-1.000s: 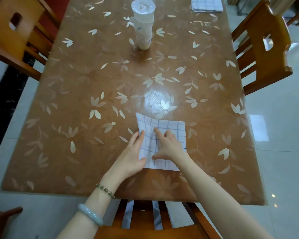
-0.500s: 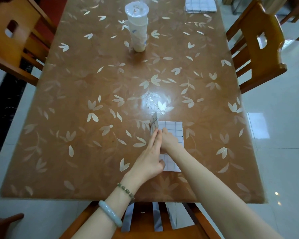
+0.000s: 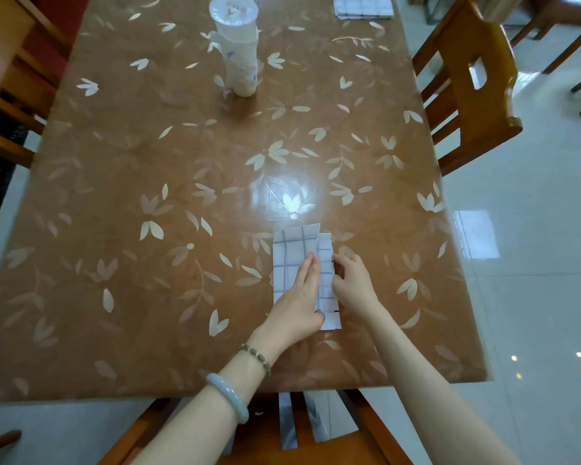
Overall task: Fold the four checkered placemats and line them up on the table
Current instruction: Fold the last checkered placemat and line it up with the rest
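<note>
A white placemat with a blue check [image 3: 291, 260] lies folded into a narrow upright strip near the table's front edge, right of centre. My left hand [image 3: 299, 302] lies flat on it, fingers together, pressing the folded layer down. My right hand [image 3: 353, 285] touches the strip's right edge, fingers curled against it. A second checkered placemat [image 3: 363, 5], folded, sits at the far right end of the table, partly cut off by the top of the view.
The brown table [image 3: 148, 263] has a glossy leaf-patterned cover. A tall white lidded cup [image 3: 237, 52] stands at the far centre. Wooden chairs [image 3: 467, 82] stand on the right, the left and right below me at the near edge.
The placemat was a wider square with both hands on it. Its left part has been folded over to the right, leaving a narrow strip. My right hand moved to the strip's right edge.
</note>
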